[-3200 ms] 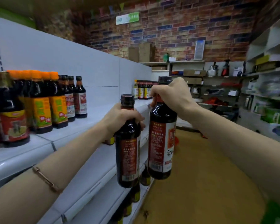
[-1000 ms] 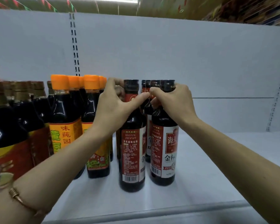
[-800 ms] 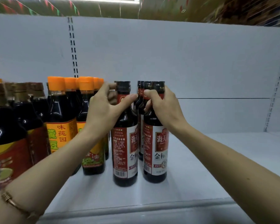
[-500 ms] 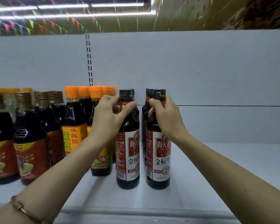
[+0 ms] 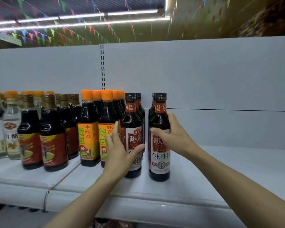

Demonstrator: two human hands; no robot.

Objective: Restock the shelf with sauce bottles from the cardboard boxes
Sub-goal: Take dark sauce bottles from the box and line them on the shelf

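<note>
Two tall dark glass sauce bottles with black caps and red-and-white labels stand upright side by side near the front of the white metal shelf (image 5: 196,186), a narrow gap between them. The left sauce bottle (image 5: 132,119) stands just beside the orange-capped bottles; the left hand (image 5: 120,150) wraps its label. The right sauce bottle (image 5: 159,155) is held at its shoulder by the right hand (image 5: 173,137). More matching bottles line up behind each.

Glossy dark glass sauce bottles (image 5: 159,137) with smooth paper labels, on a matt white painted-metal shelf (image 5: 204,183).
</note>
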